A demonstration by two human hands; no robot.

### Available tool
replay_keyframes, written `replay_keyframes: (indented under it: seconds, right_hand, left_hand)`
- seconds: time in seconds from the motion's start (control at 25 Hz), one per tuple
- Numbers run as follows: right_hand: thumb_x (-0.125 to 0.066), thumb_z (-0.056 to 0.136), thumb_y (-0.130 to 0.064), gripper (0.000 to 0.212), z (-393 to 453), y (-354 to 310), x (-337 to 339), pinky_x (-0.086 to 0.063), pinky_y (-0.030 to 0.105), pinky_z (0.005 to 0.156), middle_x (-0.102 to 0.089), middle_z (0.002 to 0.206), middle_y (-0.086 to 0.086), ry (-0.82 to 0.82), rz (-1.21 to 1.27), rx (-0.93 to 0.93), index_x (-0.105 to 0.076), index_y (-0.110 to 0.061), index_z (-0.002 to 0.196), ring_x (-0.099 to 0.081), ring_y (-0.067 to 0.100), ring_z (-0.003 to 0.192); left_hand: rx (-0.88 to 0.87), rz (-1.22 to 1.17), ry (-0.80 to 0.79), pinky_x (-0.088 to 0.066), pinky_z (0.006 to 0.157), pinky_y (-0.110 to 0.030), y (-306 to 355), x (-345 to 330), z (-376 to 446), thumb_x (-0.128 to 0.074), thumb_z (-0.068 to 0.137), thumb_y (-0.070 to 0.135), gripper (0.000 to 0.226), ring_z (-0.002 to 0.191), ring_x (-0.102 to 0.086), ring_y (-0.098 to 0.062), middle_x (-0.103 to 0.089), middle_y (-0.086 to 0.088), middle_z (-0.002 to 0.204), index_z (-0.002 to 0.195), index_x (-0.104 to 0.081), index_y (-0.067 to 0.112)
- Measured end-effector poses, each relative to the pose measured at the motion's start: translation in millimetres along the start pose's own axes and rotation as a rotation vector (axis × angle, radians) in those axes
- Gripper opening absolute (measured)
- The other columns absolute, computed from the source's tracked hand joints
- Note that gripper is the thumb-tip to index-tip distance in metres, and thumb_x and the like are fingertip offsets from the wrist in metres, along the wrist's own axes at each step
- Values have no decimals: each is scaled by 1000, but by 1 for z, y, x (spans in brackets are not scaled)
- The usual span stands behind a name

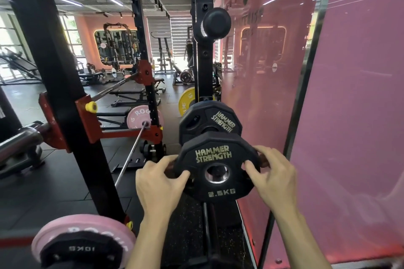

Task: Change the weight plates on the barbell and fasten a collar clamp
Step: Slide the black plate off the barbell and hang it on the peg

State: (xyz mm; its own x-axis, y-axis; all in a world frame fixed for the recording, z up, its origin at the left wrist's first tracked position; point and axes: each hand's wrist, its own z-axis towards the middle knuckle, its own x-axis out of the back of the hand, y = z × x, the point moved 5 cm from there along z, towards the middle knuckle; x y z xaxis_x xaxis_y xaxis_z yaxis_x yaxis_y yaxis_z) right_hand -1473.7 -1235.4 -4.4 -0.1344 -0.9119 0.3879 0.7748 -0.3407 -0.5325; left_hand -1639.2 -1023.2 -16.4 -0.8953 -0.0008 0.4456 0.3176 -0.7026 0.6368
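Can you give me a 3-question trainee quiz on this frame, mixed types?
1. True or false: both hands grip the 2.5 kg plate.
2. Multiple choice: the plate directly behind the 2.5 kg plate is
A. a pink Rogue plate
B. a black Hammer Strength plate
C. a yellow plate
3. Fill in: the black plate in the lower left corner, in front of the pink plate, is marked ___ kg.

Key
1. True: left hand and right hand grip opposite edges.
2. B: black plate with the same branding.
3. 10, printed on the 10 kg plate.
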Motion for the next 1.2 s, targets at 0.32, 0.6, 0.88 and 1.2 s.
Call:
replay_keyframes:
  seconds: [0.32,0.6,0.88,1.2]
  right_hand:
    - [-64,73,-41,34,-39,-12,9,-54,37,63,-65,83,-16,-32,155,-31,-71,-26,102,-62,6,71]
    - [-66,72,-36,33,-71,-104,14,-53,33,68,-66,85,-14,32,206,43,-71,-24,101,-62,7,74]
    - [-66,71,-36,29,-139,-252,-48,-53,30,69,-67,88,-16,-85,331,131,-71,-24,98,-63,4,79]
    - [-63,72,-40,31,-189,-407,-128,-53,29,71,-67,89,-19,-277,586,265,-72,-25,97,-63,2,79]
  left_hand:
    - [100,-2,101,-49,74,-37,-9,37,-43,-91,56,20,44,75,-58,-26,-56,8,68,96,-78,34]
    - [104,-100,172,-51,80,-40,-35,134,-52,-89,60,14,44,77,-62,-29,-60,1,71,99,-77,30]
    - [157,-38,304,-53,77,-42,-119,305,-73,-89,59,15,50,72,-62,-20,-61,5,71,92,-68,47]
    - [240,110,552,-52,76,-39,-194,463,-92,-87,55,6,52,71,-63,-18,-60,21,72,93,-74,38]
